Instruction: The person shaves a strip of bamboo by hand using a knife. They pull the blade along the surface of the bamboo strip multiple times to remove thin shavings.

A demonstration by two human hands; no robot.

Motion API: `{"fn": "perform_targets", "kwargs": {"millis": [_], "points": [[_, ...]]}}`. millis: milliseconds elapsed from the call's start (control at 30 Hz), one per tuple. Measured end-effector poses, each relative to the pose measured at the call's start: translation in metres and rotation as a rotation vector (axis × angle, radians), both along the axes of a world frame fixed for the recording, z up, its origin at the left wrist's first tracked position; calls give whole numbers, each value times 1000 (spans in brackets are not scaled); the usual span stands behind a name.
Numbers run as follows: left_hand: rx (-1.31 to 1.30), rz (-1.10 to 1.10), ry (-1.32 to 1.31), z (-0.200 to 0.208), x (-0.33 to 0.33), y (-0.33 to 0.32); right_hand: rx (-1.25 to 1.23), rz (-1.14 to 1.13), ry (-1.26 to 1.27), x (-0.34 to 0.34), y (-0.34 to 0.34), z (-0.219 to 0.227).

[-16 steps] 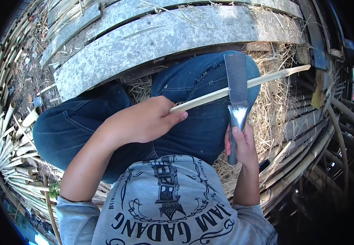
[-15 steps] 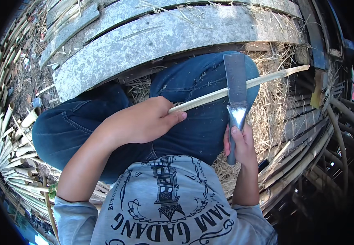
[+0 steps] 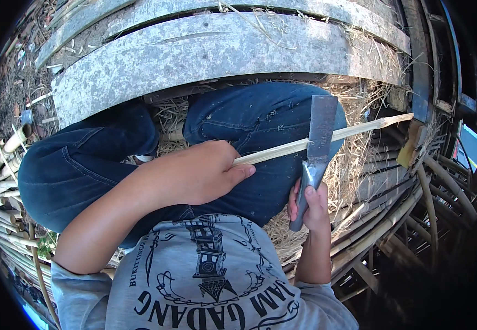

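My left hand [image 3: 208,171] is closed round the near end of a pale split bamboo strip [image 3: 282,149]. The strip slants up to the right across my thigh, and its far end, with a knot, sticks out past my right knee. In my right hand [image 3: 312,203] is a broad-bladed knife [image 3: 321,132], gripped by its grey metal handle with the blade pointing away from me. The dark blade lies across the strip, over its middle part. Whether its edge bites into the bamboo cannot be made out.
I sit with bent legs in blue jeans [image 3: 84,170]. Weathered wooden planks [image 3: 205,52] lie ahead of me. Straw-like shavings [image 3: 354,159] cover the ground at my right knee. Bamboo poles [image 3: 387,220] run along the right, and more cut bamboo [image 3: 2,201] is piled at the left.
The view has shifted, so planks and legs sit lower in the picture. The knife's handle end has swung slightly left, tilting the blade. Both hands keep their grip.
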State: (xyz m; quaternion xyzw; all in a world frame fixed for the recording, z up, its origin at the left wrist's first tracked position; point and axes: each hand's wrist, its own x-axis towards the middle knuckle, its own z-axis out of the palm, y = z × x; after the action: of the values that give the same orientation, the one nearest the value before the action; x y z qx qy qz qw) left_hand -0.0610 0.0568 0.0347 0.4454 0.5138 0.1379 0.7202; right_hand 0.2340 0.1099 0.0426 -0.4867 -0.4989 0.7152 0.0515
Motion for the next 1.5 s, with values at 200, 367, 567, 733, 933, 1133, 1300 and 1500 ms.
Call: {"fn": "perform_targets", "kwargs": {"millis": [200,367,567,733,933,1133,1300,1500], "points": [[-11,21,-45,-2,9,4,108,122,-82,-7,1,3],[-169,-7,-56,1,-6,6,25,144,6,-1,-2,-11],[-102,21,-129,-17,-5,-15,93,-132,56,-8,-17,-9],[-57,40,-94,-8,0,-8,270,-88,-103,-19,-25,-12],[-15,75,-70,-9,-1,-9,233,-268,-46,-23,-34,-17],[35,57,-63,-13,-5,-10,100,-225,44,-18,-25,-11],[-26,28,-27,-11,-6,-5,144,-162,-34,-19,-27,-6],[13,36,-30,-18,-11,-6,142,-10,-166,-22,-17,5]]}}
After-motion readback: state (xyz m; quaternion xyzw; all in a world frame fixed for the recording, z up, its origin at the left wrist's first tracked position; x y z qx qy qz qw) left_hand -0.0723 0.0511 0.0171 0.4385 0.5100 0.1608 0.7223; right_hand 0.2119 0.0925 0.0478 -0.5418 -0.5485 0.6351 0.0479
